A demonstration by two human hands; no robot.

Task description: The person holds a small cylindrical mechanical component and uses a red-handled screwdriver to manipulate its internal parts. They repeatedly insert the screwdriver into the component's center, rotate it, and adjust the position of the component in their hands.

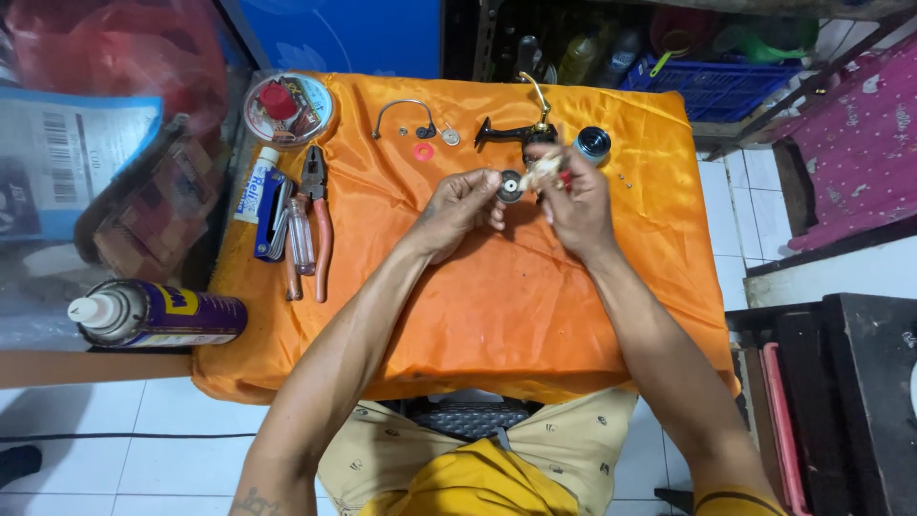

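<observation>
Orange cloth (497,306) covers the small table, and both hands are held over the middle of it. The left hand (458,205) has its fingers closed on a small round dark part (510,185), pinching it up off the cloth. The right hand (578,205) is closed on a little pale thing (544,172) with a bit of red beside it, and it is pressed right up against the round part. I cannot tell what the pale thing is, maybe a rag or a brush. Lots of pieces are already off and laid out near the far edge of the cloth: a bent wire arm (401,113), a pink ring (423,151), a small silver washer (451,138), a black body with a gold handle (521,124), and a shiny round spool (592,143). So it looks like the taking apart is mostly done and the fixing or cleaning of the small parts is going on. Nothing looks put back together yet. On the left lie pliers (315,191), a screwdriver (300,239), a small tube (256,182) and a round tub (287,108). A spray can (153,313) rests just off the cloth.
</observation>
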